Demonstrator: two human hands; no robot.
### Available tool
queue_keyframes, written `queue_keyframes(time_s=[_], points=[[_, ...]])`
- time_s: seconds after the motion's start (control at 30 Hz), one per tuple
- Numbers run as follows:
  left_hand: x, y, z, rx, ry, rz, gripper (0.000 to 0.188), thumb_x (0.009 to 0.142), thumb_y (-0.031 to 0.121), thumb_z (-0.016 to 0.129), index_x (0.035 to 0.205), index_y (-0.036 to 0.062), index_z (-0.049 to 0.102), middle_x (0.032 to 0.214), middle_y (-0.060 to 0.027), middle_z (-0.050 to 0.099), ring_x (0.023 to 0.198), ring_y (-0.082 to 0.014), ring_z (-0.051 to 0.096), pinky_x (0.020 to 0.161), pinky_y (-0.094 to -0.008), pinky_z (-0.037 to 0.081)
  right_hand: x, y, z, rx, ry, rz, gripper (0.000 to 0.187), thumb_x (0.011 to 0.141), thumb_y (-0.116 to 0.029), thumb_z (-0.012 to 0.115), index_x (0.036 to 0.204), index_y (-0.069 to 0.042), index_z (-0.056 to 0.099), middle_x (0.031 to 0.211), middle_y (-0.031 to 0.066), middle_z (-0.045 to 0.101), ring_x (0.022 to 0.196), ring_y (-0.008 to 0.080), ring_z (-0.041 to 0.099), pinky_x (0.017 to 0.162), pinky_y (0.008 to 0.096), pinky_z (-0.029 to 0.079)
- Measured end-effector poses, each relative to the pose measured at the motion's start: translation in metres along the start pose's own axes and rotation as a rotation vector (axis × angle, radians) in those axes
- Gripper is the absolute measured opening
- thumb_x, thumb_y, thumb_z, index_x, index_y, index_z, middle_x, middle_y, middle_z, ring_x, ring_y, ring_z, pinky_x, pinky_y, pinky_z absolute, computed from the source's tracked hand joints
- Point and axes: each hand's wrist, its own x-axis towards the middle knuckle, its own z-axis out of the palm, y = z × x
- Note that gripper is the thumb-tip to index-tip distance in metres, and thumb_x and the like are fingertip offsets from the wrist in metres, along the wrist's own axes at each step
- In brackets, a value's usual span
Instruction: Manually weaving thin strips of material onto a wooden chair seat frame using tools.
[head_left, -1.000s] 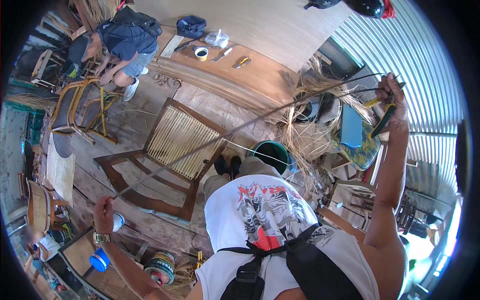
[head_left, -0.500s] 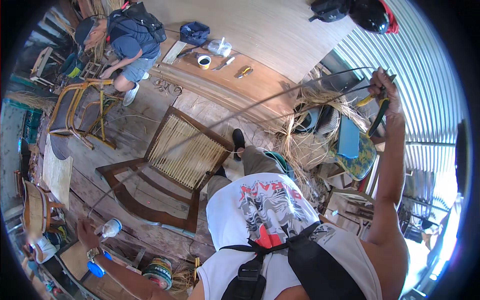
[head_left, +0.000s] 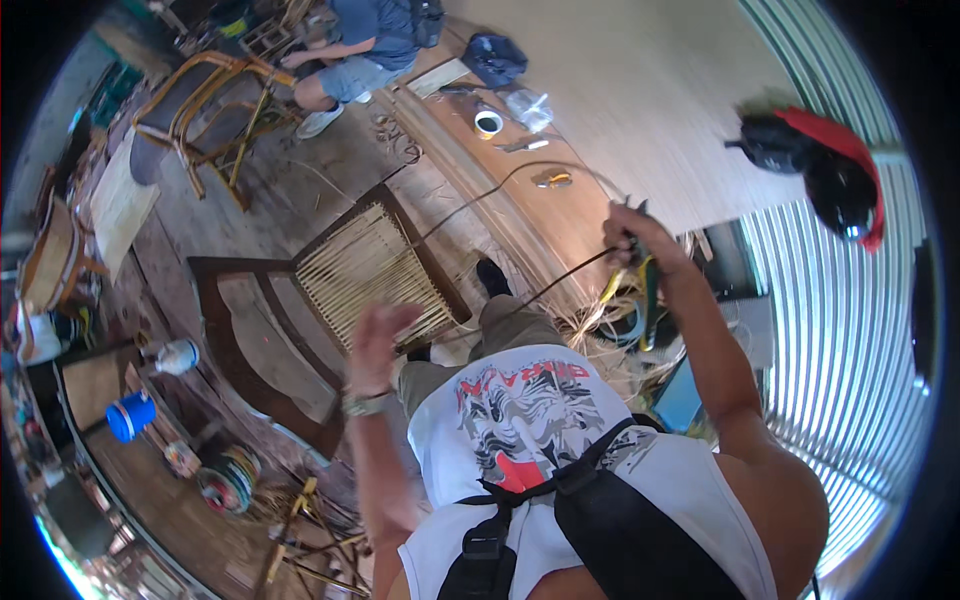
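Note:
My right hand (head_left: pixel 645 240) is closed around pliers with yellow and green handles (head_left: pixel 650 305). A long dark flexible strip (head_left: pixel 480 197) runs from that hand, arching leftward over the bench edge toward the chair. Another dark length (head_left: pixel 568 277) slants from the hand down toward my lap. My left hand (head_left: pixel 378 350), smeared by motion, is raised over the near edge of the chair; whether it grips anything is not visible. In front of me a dark wooden chair frame (head_left: pixel 262 264) lies tilted, with pale strips (head_left: pixel 365 275) strung across one panel.
A low wooden bench (head_left: pixel 500 165) holds a white cup (head_left: pixel 488 124), a knife (head_left: pixel 523 146), yellow-handled pliers (head_left: pixel 553 181) and a dark cloth bag (head_left: pixel 493 60). Another person (head_left: pixel 365 50) sits at a rattan chair (head_left: pixel 205 120). A blue cup (head_left: pixel 131 415) and a paint can (head_left: pixel 228 478) are at left.
My right hand has come down and inward with the pliers and strip. My left hand has swung in from the far left to the chair. The taut strip now curves loosely, and the view has turned.

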Motion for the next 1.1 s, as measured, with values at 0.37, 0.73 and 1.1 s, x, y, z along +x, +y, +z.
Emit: queue_keyframes(time_s=[0.37,0.73,1.1], points=[[0.057,-0.071,0.168,-0.178,-0.012,-0.153,0.020,0.105,0.022,0.047,0.098,0.0053,0.056,0.082,-0.0029,0.063,0.066,-0.0074,0.052,0.057,-0.0235,0.043,0.144,-0.008,-0.006,-0.121,-0.483,0.293,0.038,0.099,-0.041,0.056,0.074,-0.016,0.043,0.061,-0.0039,0.039,0.053,0.0095,0.038,0.057,0.0273,0.038],[-0.171,-0.121,0.060,-0.540,0.156,-0.270,0.020,0.099,0.026,0.060,0.095,0.0056,0.061,0.083,-0.0015,0.063,0.062,-0.0059,0.046,0.058,-0.0207,0.038,0.213,-0.073,0.069,-0.499,-0.637,0.192,0.033,0.099,-0.032,0.056,0.073,-0.015,0.045,0.060,-0.0045,0.041,0.050,0.0058,0.038,0.051,0.0222,0.037],[-0.222,-0.188,0.033,-0.590,0.194,-0.337,0.020,0.093,0.022,0.069,0.091,0.0049,0.057,0.092,-0.0093,0.073,0.076,-0.0135,0.068,0.069,-0.0278,0.054,0.225,-0.112,0.232,-1.429,-0.764,-0.839,0.029,0.100,-0.024,0.060,0.079,-0.010,0.045,0.072,-0.0049,0.041,0.066,0.0042,0.037,0.060,0.0214,0.033]])
